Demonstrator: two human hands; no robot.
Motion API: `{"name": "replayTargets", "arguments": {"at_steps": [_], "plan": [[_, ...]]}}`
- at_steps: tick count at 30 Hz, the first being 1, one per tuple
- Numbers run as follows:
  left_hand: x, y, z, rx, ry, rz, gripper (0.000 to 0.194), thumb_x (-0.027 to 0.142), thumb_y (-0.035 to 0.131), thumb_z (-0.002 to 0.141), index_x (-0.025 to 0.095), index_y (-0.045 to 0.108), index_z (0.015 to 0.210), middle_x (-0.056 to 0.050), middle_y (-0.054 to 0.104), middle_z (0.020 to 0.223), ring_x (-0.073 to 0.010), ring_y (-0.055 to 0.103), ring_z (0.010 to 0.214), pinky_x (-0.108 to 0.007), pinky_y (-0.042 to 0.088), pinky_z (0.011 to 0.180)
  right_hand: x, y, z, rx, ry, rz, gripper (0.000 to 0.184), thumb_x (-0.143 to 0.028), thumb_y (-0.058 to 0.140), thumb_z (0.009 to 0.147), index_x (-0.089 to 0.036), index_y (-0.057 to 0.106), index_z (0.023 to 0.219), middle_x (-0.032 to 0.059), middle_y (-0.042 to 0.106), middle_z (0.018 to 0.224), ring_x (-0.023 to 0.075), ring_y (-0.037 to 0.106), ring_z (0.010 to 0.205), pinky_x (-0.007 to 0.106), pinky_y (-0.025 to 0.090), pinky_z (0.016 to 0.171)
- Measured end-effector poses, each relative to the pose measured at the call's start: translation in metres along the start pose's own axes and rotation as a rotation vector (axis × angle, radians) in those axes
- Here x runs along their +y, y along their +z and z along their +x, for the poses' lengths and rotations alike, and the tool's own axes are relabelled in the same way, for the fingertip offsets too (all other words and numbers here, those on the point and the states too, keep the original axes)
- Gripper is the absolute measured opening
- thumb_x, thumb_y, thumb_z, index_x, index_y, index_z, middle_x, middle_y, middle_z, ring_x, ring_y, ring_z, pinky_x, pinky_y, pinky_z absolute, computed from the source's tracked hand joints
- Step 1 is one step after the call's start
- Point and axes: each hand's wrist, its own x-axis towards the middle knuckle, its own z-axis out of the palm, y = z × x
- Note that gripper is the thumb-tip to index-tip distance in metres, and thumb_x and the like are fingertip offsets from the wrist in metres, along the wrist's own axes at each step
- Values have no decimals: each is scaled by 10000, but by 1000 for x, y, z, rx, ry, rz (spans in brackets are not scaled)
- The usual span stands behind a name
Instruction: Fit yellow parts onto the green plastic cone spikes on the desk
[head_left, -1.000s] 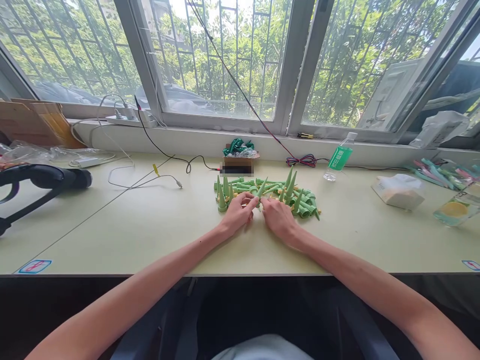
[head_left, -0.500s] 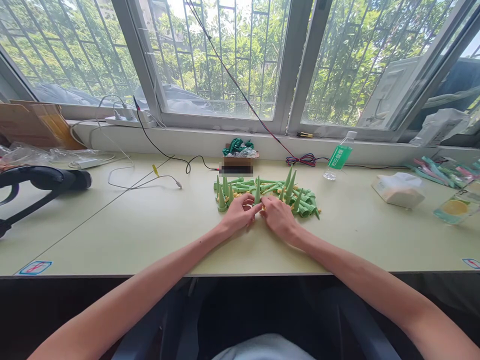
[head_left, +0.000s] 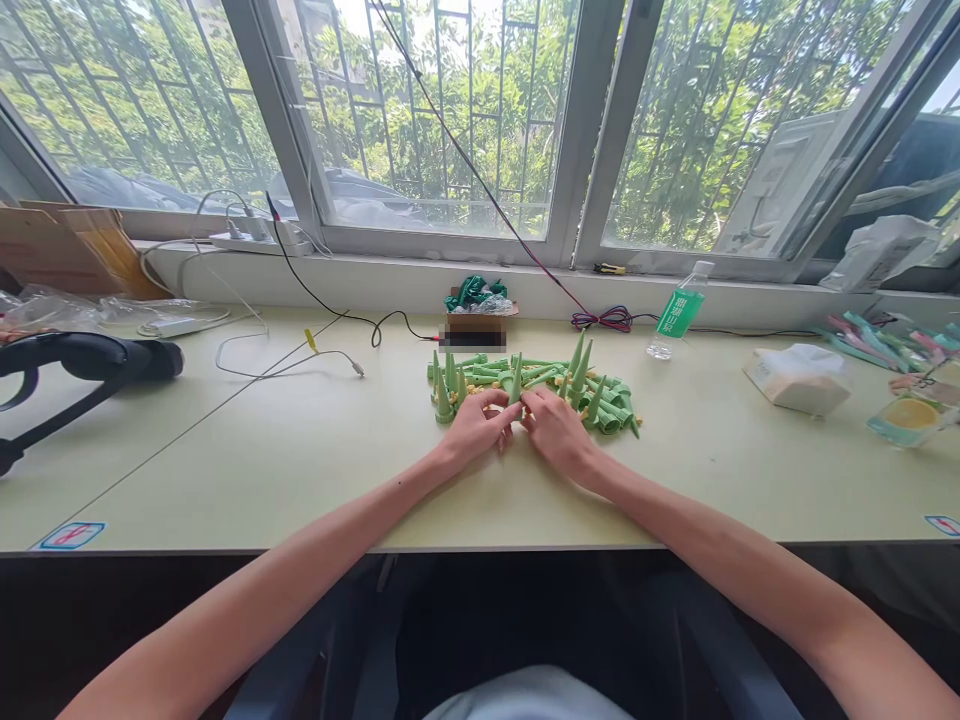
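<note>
Both hands meet at a pointed green plastic cone (head_left: pixel 516 378) that stands nearly upright, leaning slightly right. My left hand (head_left: pixel 480 420) is closed around its lower left side, thumb across the front. My right hand (head_left: pixel 553 425) has its fingers pinched at the cone's lower right side; its fingertips are partly hidden. Behind and beside the hands lies a pile of green plastic pieces (head_left: pixel 616 408) with small yellow bits among them. Several cones (head_left: pixel 442 400) stand upright left of my left hand, and taller cones (head_left: pixel 580 370) rise behind my right hand.
A small box (head_left: pixel 480 330) with green wrapping stands behind the pile. To the right are a water bottle (head_left: pixel 677 312), a tissue pack (head_left: pixel 799 380) and a glass with a lemon slice (head_left: pixel 909 415). A black headset (head_left: pixel 90 365) and a white cable (head_left: pixel 300 372) lie left.
The cone between my hands has tilted a little to the right. My left fingers have shifted slightly around its base; both arms stay nearly in place.
</note>
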Motion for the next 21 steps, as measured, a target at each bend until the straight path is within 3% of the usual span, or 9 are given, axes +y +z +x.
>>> {"name": "replayTargets", "arguments": {"at_steps": [5, 12, 15, 18, 21], "plan": [[2, 0, -2, 1, -20, 57, 365, 522, 615, 831, 164, 601, 763, 47, 472, 447, -87, 442, 386, -204, 338, 409, 0, -1, 0, 40, -50, 42, 200, -70, 435, 911, -153, 606, 974, 79, 604, 994, 163, 592, 849, 242, 428, 719], [4, 0, -1, 20, -24, -14, 373, 546, 622, 826, 183, 543, 786, 61, 433, 441, -79, 396, 360, -200, 289, 366, 2, 0, 1, 147, -93, 163, 241, -79, 423, 925, -143, 610, 1065, 91, 590, 1040, 167, 592, 885, 254, 459, 780], [3, -1, 0, 34, 7, -46, 345, 517, 597, 851, 177, 542, 838, 36, 500, 542, -78, 431, 380, -206, 322, 361, 1, 0, 0, 237, -137, 254, 228, -122, 423, 950, -138, 596, 1097, 99, 570, 1061, 158, 593, 858, 256, 473, 778], [4, 0, 1, 45, 23, -90, 326, 481, 579, 864, 160, 551, 911, -23, 595, 773, -67, 477, 433, -207, 355, 365, 0, -2, 0, 291, -174, 346, 216, -153, 415, 968, -139, 588, 1097, 94, 559, 1048, 142, 591, 808, 256, 485, 774], [5, 1, 1, 43, 37, -106, 306, 449, 558, 877, 147, 552, 927, -45, 590, 892, -53, 485, 457, -200, 370, 368, -1, -2, 0, 309, -173, 395, 213, -165, 406, 972, -159, 587, 1085, 94, 559, 1064, 152, 596, 835, 273, 493, 795]]}}
